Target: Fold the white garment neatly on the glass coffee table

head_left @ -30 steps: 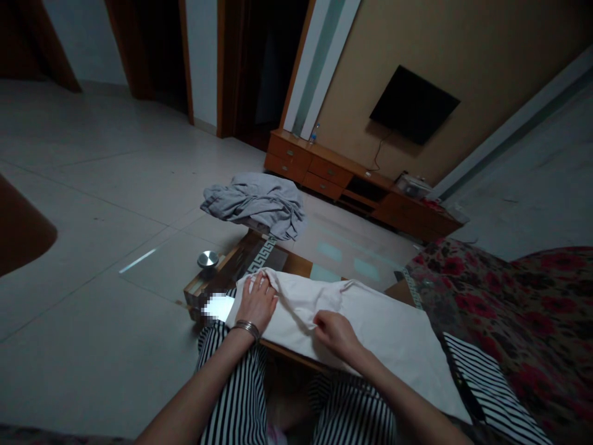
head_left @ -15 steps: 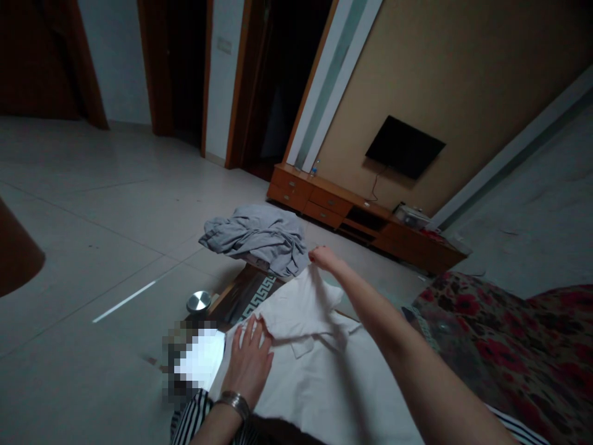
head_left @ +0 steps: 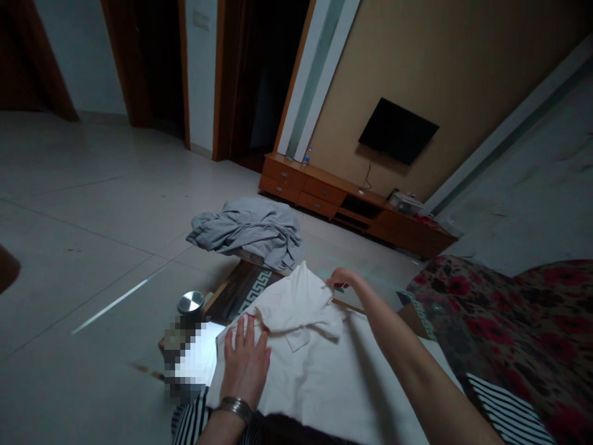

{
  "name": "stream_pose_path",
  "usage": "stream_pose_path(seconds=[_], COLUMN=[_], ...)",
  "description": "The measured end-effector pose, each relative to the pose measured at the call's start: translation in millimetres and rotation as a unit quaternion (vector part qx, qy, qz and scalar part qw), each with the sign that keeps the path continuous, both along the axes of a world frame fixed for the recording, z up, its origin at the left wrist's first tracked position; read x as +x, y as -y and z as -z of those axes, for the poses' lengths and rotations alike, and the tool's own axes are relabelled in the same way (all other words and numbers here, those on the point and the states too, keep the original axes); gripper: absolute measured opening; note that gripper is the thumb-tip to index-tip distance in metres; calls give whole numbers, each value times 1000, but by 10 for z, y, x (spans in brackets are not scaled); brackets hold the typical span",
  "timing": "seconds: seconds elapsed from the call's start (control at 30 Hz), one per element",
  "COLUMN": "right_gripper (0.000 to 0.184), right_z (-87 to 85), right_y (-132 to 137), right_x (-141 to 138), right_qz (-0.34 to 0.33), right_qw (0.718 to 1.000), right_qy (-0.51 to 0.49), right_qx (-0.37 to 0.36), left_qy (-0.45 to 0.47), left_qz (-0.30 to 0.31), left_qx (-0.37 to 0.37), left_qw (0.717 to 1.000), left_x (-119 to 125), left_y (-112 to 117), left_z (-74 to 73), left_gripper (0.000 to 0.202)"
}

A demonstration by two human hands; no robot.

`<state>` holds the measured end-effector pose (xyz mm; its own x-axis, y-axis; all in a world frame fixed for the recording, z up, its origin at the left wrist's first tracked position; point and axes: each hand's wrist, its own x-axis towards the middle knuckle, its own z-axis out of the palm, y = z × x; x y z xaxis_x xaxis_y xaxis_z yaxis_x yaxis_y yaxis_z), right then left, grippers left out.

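A white shirt lies spread over the low table, its far part folded over toward me. My left hand rests flat on the shirt's left side, fingers spread beside the folded edge. At the shirt's far right edge is my right hand, its fingers curled in at the cloth; the fingertips are partly hidden. A small red and green patch shows just under that hand, too small to make out.
A crumpled grey cloth lies on the table's far end. A round metal-topped object stands left of the table. Floral-covered seating is at the right. A wooden TV cabinet runs along the wall under a television.
My right hand has let go of the shirt's far corner and moved right along its edge. The corner now lies down. My left hand stays flat on the cloth.
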<state>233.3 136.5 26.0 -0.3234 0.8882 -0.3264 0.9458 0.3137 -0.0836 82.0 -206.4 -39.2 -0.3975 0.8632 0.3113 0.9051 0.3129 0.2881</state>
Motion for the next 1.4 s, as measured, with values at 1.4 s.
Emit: stream_pose_path(seconds=[1.4], right_gripper=[24], right_z=[599], right_y=[707], right_x=[-906], right_qz=[-231], right_qw=[919], right_qy=[-262], right_qx=[184], left_qy=[-17], left_qz=[-19], left_qx=[-19], left_qw=[999], left_x=[-2], left_y=[-26], left_z=[90], left_gripper=[40])
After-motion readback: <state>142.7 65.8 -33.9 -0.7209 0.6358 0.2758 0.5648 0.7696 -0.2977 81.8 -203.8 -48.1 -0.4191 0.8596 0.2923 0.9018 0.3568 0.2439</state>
